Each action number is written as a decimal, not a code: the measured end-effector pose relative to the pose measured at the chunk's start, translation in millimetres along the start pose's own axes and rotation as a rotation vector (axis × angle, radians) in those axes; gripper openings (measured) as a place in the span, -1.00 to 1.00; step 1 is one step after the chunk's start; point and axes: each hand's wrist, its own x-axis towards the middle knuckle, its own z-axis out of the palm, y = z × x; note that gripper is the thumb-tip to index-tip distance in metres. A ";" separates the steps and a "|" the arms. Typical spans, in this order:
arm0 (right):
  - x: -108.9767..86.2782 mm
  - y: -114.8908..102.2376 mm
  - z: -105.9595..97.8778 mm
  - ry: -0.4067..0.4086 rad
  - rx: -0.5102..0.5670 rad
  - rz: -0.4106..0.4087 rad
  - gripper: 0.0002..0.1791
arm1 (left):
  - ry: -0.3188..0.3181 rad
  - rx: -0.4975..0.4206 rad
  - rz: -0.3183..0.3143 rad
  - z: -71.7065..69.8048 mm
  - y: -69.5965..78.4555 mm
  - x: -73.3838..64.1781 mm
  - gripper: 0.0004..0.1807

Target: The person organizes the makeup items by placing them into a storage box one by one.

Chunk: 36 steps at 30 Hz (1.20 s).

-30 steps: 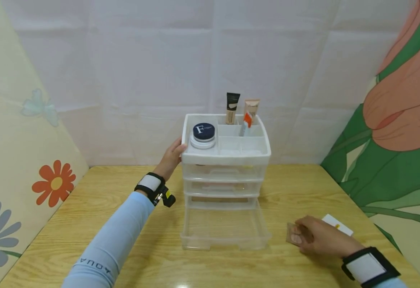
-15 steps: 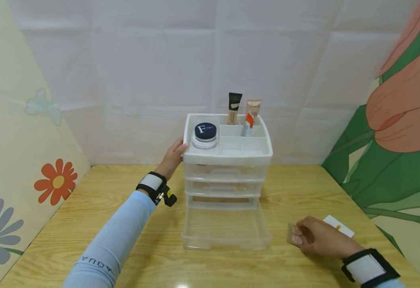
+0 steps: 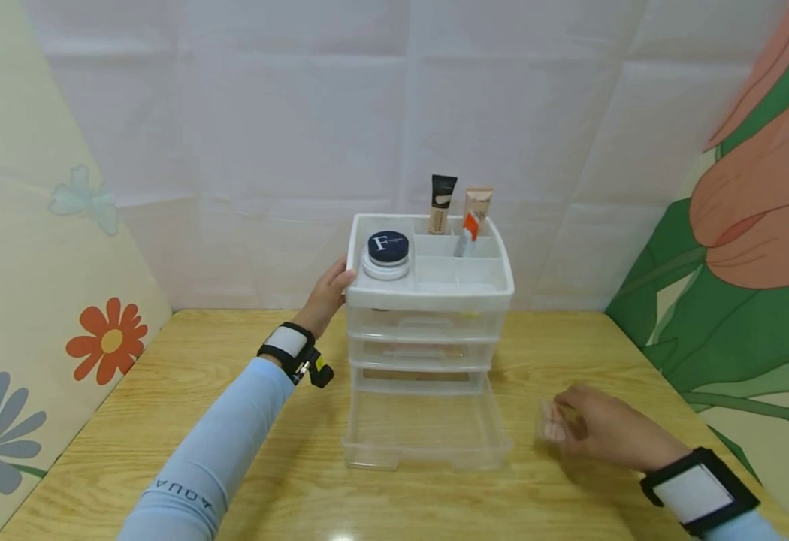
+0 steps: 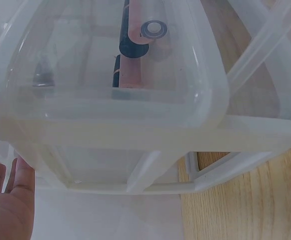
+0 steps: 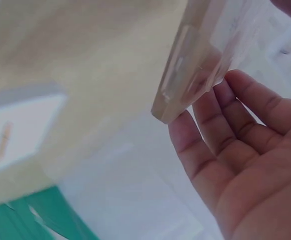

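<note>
A white plastic drawer organizer (image 3: 430,302) stands mid-table, its bottom clear drawer (image 3: 428,454) pulled out and the two drawers above pushed in. My left hand (image 3: 327,295) rests against its left side near the top rim; in the left wrist view the visible fingers (image 4: 24,177) look straight. Right of the pulled-out drawer, my right hand (image 3: 607,428) pinches a flat clear plastic case (image 5: 188,75) between thumb and fingers, tilted, with a beige edge. The case is faint in the head view. Inside a drawer, pink and black tubes (image 4: 134,42) show through the plastic.
On the organizer's top tray sit a dark-lidded jar (image 3: 388,252), a black-capped tube (image 3: 442,203), a beige tube (image 3: 479,204) and an orange-tipped tube (image 3: 467,234). A white box (image 5: 23,127) lies on the wooden table (image 3: 232,391), behind my right hand in the head view.
My right hand has risen slightly with the clear case, and its wrist has turned. The white box is now hidden from the head view. My left hand stays on the organizer.
</note>
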 end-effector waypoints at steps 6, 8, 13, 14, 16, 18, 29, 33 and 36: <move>13.6 -20.2 -21.3 0.055 -0.072 -0.120 -0.54 | -0.006 0.017 0.000 -1.5 -0.2 -0.5 -0.23; 18.4 -27.8 -27.3 0.082 -0.108 -0.176 -0.51 | -0.006 0.016 0.001 -1.7 -0.1 -0.6 -0.23; 31.1 -48.3 -39.0 0.107 -0.141 -0.277 -0.51 | -0.003 0.012 0.002 -2.5 -0.9 1.1 -0.24; 33.9 -52.4 -40.3 0.106 -0.140 -0.287 -0.53 | -0.004 0.012 0.002 -2.7 -1.1 1.5 -0.25; 39.1 -61.5 -42.6 0.096 -0.134 -0.296 -0.55 | -0.009 0.009 0.002 -2.8 -1.2 1.7 -0.26; 45.4 -70.0 -43.7 0.090 -0.142 -0.318 -0.55 | -0.011 0.000 0.004 -3.1 -1.7 1.6 -0.28; 83.5 -107.0 -36.2 0.028 -0.165 -0.391 -0.61 | -0.018 0.003 0.018 -2.3 -1.1 1.9 -0.28; 96.9 -112.9 -27.4 0.015 -0.169 -0.438 -0.64 | -0.021 0.002 0.022 -1.6 -1.1 2.4 -0.27; 107.0 -117.4 -21.0 0.001 -0.182 -0.461 -0.66 | -0.019 0.001 0.026 -1.4 0.0 2.3 -0.27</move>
